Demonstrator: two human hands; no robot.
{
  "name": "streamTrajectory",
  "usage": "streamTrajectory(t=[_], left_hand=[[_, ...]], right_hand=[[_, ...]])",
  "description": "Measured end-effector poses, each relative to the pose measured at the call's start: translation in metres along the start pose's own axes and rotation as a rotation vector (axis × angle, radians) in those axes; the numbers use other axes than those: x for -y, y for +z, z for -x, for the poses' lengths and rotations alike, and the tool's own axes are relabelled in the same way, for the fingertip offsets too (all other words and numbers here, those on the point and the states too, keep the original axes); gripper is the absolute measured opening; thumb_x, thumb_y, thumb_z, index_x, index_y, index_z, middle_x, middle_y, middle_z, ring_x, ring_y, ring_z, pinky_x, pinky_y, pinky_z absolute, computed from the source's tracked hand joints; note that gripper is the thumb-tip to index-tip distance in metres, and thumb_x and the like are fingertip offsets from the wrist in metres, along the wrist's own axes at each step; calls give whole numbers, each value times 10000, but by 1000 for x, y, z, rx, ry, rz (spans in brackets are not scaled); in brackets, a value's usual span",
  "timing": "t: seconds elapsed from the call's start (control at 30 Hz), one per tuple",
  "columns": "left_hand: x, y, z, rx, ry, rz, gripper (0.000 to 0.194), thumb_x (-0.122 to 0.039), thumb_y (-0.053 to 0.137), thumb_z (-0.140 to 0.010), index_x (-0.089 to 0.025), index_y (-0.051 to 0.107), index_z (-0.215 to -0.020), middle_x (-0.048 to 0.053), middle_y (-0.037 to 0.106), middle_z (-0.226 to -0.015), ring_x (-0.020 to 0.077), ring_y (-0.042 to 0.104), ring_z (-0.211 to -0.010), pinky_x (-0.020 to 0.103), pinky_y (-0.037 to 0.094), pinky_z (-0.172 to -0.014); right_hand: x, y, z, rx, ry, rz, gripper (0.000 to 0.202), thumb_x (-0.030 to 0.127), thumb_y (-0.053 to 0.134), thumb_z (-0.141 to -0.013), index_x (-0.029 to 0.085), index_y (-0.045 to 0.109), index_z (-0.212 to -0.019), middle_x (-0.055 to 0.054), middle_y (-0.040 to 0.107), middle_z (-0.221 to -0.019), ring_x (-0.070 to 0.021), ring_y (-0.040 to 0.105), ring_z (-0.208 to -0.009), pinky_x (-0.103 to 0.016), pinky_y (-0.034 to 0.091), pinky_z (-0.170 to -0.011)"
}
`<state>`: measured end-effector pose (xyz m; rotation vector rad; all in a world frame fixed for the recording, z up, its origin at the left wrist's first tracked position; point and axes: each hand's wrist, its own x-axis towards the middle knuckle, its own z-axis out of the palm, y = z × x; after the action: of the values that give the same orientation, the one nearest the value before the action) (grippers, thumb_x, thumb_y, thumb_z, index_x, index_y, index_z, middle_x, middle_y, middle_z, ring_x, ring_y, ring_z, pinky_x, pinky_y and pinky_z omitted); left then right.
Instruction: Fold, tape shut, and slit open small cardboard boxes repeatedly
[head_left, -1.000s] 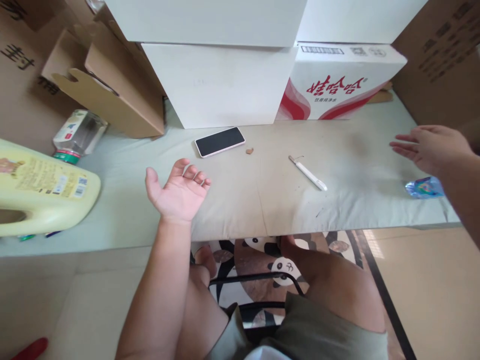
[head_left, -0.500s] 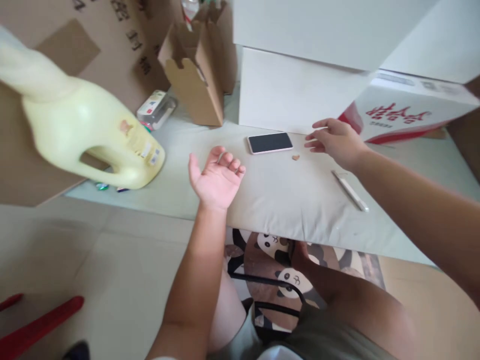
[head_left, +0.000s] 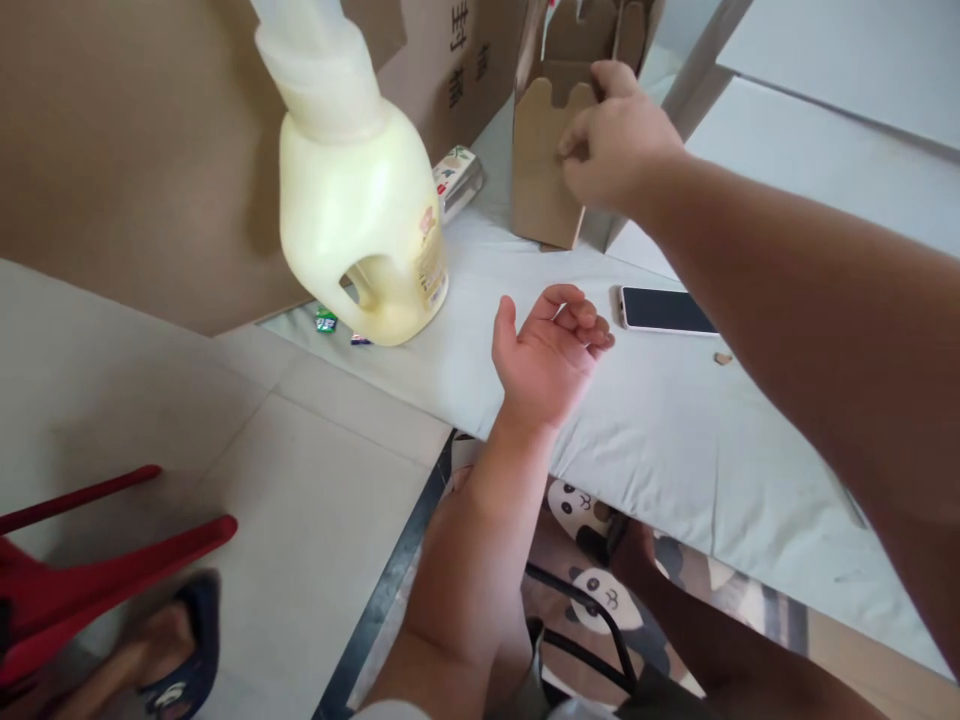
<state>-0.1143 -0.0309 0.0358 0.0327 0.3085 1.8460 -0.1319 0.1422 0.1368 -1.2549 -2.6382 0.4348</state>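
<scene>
My left hand (head_left: 551, 355) rests palm up over the cloth, fingers loosely curled and apart, with nothing in it. Just right of it lies a phone (head_left: 667, 310) with a dark screen, partly covered by my right forearm. My right hand (head_left: 626, 140) is at the upper right side of an open brown cardboard box (head_left: 546, 165) with a notched top edge. Its thumb and index finger are apart in front of the cardboard; the other fingers are mostly hidden, and firm contact cannot be made out. A small brown scrap (head_left: 722, 358) lies below the phone.
A pale yellow jug (head_left: 352, 200) stands left, beside a clear plastic pack (head_left: 461, 180) and small wrappers (head_left: 325, 320). Large cardboard (head_left: 150, 150) is behind it, white boxes (head_left: 825, 160) at right. A red stool-like object (head_left: 112, 580) and someone's sandalled foot (head_left: 176, 650) are at lower left.
My view has turned left. My right hand has moved from beside the phone, near the white box, to the brown cardboard box. My left hand keeps nearly the same pose.
</scene>
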Motion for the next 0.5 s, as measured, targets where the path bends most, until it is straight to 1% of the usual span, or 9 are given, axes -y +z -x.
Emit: streamTrajectory(t=[0.07, 0.13, 0.17, 0.23, 0.3, 0.33, 0.4, 0.43, 0.5], left_hand=[[-1, 1, 1, -15, 17, -58, 642, -620, 146, -1009, -205, 594, -810, 38, 507, -690, 156, 492, -611, 352, 456, -709], [1, 1, 1, -33, 71, -154, 627, -597, 149, -1014, -205, 584, -789, 42, 510, -696, 166, 523, -642, 353, 459, -733], [2, 0, 1, -59, 126, -232, 610, -577, 163, -1018, -204, 580, -775, 45, 520, -708, 170, 546, -671, 345, 455, -741], [6, -5, -1, -156, 312, -449, 549, -541, 228, -1019, -205, 570, -752, 46, 553, -752, 173, 582, -751, 325, 442, -763], [8, -12, -2, -280, 571, -681, 461, -516, 319, -1007, -214, 561, -756, 36, 579, -805, 172, 590, -831, 317, 434, -807], [8, -16, -2, -328, 699, -771, 421, -509, 355, -1000, -221, 558, -771, 30, 586, -833, 173, 587, -876, 316, 435, -844], [3, -22, -3, -422, 894, -862, 349, -489, 393, -993, -232, 563, -827, 24, 595, -888, 178, 584, -954, 324, 442, -919], [1, -24, -3, -465, 952, -892, 330, -492, 406, -993, -236, 565, -858, 25, 598, -922, 182, 583, -989, 332, 444, -948], [-4, -26, -2, -534, 970, -950, 350, -547, 425, -989, -239, 568, -904, 33, 604, -968, 197, 587, -1032, 357, 454, -970]], right_hand=[[-2, 1, -4, -12, -16, 12, 472, 155, 475, -762, 8, 746, -1120, -54, 407, -1563, -473, 375, -1461, -577, 244, -1139], [-9, 2, 1, -55, -40, 15, 486, 146, 442, -789, 6, 740, -1147, -42, 511, -1470, -412, 421, -1456, -536, 264, -1144], [-13, 2, 7, -79, -47, 14, 488, 133, 426, -808, 10, 737, -1164, -42, 546, -1437, -366, 446, -1452, -498, 281, -1152], [-25, 1, 28, -145, -75, 17, 454, 102, 424, -846, 33, 749, -1155, -44, 619, -1364, -267, 527, -1395, -421, 342, -1148], [-40, -3, 59, -245, -161, 29, 369, 74, 469, -862, 76, 784, -1053, -54, 701, -1251, -190, 637, -1240, -366, 450, -1078], [-48, -6, 79, -302, -241, 37, 310, 66, 509, -852, 104, 794, -969, -57, 741, -1168, -166, 689, -1115, -341, 513, -993], [-68, -11, 125, -424, -416, 70, 250, 60, 540, -833, 147, 774, -830, -71, 784, -1015, -161, 727, -972, -312, 565, -861], [-79, -14, 151, -469, -501, 108, 217, 85, 560, -831, 167, 758, -803, -74, 789, -988, -175, 742, -943, -313, 576, -800], [-102, -18, 206, -618, -576, 140, 194, 107, 563, -792, 206, 729, -778, -67, 784, -905, -191, 750, -817, -319, 548, -636]])
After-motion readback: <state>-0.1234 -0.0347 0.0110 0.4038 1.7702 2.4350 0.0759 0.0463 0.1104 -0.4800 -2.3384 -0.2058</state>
